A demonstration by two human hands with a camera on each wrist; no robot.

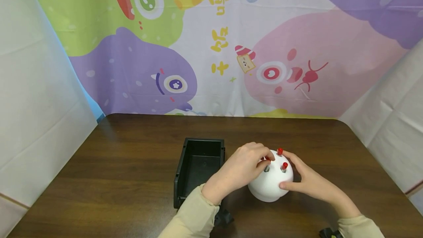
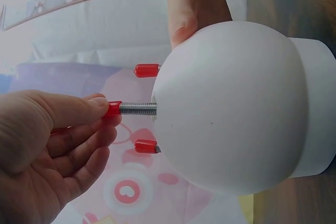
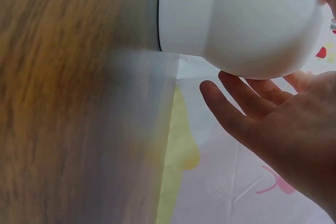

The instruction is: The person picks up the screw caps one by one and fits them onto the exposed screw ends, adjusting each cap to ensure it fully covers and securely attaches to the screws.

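Note:
A smooth white ball (image 1: 269, 186) on a short white base (image 2: 316, 108) stands on the table, right of centre. Upright metal rods with red caps stick out of its top. My left hand (image 1: 246, 162) pinches the red cap (image 2: 114, 109) of one threaded rod (image 2: 138, 108) between thumb and index finger. The other fingers hang loosely curled below. Two more red caps, one at the back (image 1: 279, 151) and one to the right (image 1: 284, 165), are untouched. My right hand (image 1: 308, 179) holds the ball's right side, thumb in front and fingers behind; its little finger (image 3: 218, 98) stands off the surface.
Left of the ball sits a black open bin (image 1: 203, 170) on the brown wooden table (image 1: 132, 172). My left forearm passes over the bin's near right corner. A cartoon-printed cloth (image 1: 218, 94) hangs behind the table, with white sheets (image 1: 43, 83) at the sides.

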